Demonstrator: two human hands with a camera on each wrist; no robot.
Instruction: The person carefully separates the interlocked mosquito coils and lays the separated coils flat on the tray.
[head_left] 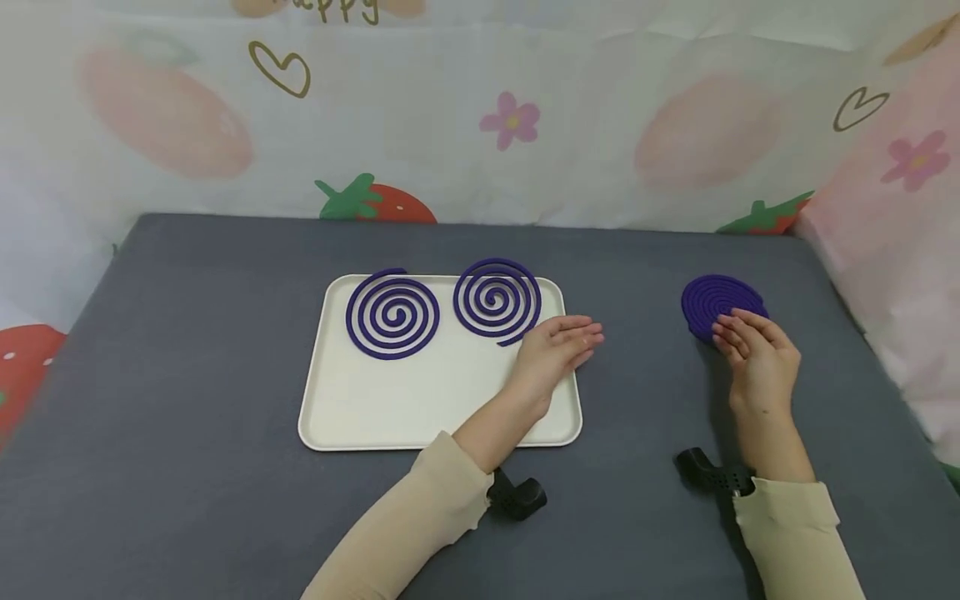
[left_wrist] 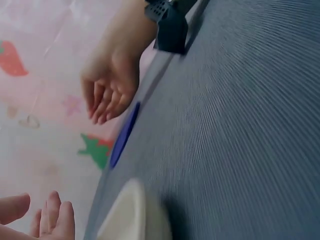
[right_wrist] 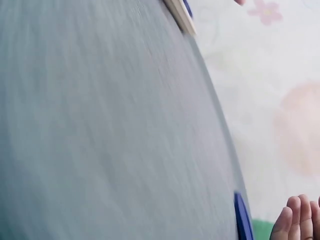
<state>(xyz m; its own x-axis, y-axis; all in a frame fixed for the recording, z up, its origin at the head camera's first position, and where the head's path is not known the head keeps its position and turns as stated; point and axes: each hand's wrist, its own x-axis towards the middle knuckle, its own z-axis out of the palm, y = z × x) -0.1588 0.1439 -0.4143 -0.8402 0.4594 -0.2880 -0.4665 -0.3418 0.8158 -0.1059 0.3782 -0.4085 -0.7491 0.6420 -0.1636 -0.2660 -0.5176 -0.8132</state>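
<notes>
Two loose purple spiral mosquito coils, a left one (head_left: 399, 317) and a right one (head_left: 492, 299), lie side by side along the far edge of a white tray (head_left: 420, 408), overhanging its rim. My left hand (head_left: 555, 350) is over the tray's right side, fingers extended and holding nothing, overlapping the right coil's lower edge in the head view. A tightly wound purple mosquito coil (head_left: 712, 302) lies flat at the right. Above its near edge hovers my right hand (head_left: 765, 367), fingers slightly bent; the left wrist view shows space between this hand (left_wrist: 112, 85) and the coil (left_wrist: 124, 137).
Grey cloth (head_left: 187, 375) covers the table, whose far edge meets a printed curtain (head_left: 585, 167) with strawberries and flowers. Black wrist cameras, one on the left (head_left: 517, 498) and one on the right (head_left: 708, 473), jut from the cream sleeves.
</notes>
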